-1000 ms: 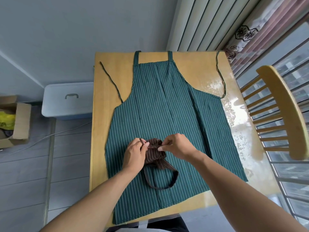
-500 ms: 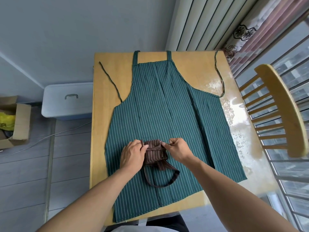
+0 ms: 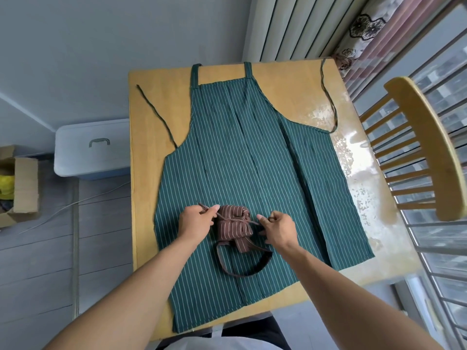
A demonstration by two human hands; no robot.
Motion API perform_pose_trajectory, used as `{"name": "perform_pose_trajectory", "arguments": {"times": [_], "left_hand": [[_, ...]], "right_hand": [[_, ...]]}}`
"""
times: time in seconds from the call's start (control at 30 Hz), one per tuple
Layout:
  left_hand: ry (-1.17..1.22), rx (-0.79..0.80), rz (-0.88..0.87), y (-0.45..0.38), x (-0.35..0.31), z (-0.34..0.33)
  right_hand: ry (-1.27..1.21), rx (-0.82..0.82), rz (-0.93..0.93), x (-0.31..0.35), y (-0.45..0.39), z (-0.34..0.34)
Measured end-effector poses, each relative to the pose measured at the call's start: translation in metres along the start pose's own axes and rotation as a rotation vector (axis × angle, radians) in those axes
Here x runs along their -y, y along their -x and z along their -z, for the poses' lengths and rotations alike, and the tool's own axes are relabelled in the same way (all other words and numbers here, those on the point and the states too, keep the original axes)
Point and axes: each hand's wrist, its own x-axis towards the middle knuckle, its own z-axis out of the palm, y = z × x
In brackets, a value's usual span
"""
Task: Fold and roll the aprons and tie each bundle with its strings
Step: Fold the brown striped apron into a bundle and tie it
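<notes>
The hands have drawn apart: left hand (image 3: 195, 219) and right hand (image 3: 278, 229) each pinch a string end, pulling outward across the brown bundle (image 3: 233, 226) lying on the spread green apron (image 3: 252, 157). The knot looks to be cinching; green apron not yet folded.

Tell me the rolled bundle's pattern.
Brown with thin white stripes, head view.

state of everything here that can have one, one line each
brown apron: rolled into a bundle, string crossed over it, neck loop trailing loose
left hand: pinches one string end, pulling left
right hand: pinches the other string end, pulling right
green apron: spread flat, unfolded, strings loose on the table
storage box: lid on
cardboard box: flaps open
</notes>
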Motion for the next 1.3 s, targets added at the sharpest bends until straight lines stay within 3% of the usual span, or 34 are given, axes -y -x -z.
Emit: {"name": "perform_pose_trajectory", "arguments": {"times": [0.17, 0.27, 0.57, 0.7, 0.8, 0.9, 0.97, 1.03, 1.17, 1.3], "left_hand": [[0.636, 0.169, 0.231, 0.011, -0.007, -0.005], [0.688, 0.268, 0.238, 0.014, -0.012, -0.01], [0.249, 0.323, -0.043, 0.017, -0.009, -0.015], [0.043, 0.309, -0.13, 0.013, -0.015, -0.016], [-0.019, 0.371, -0.154, 0.013, -0.018, -0.013], [-0.004, 0.451, -0.14, 0.013, -0.019, -0.008], [0.007, 0.474, -0.134, 0.012, -0.017, -0.007], [-0.004, 0.49, -0.141, 0.01, -0.015, -0.006], [-0.012, 0.547, -0.159, 0.006, -0.011, -0.002], [0.034, 0.493, -0.17, 0.009, -0.008, -0.005]], "right_hand": [[-0.481, 0.117, -0.052, 0.008, 0.014, -0.015], [-0.544, 0.265, 0.018, 0.013, 0.021, -0.016], [-0.109, 0.154, 0.373, 0.021, 0.038, -0.015], [0.439, 0.014, 0.912, 0.021, 0.031, -0.009], [0.844, 0.014, 1.261, 0.031, 0.017, -0.004], [0.932, 0.116, 1.105, 0.052, 0.01, -0.003], [0.805, 0.211, 0.873, 0.065, 0.012, -0.006], [0.698, 0.211, 0.757, 0.07, 0.01, -0.006], [0.753, 0.173, 0.701, 0.068, 0.007, -0.006], [0.798, 0.181, 0.808, 0.065, 0.016, -0.009]]}}
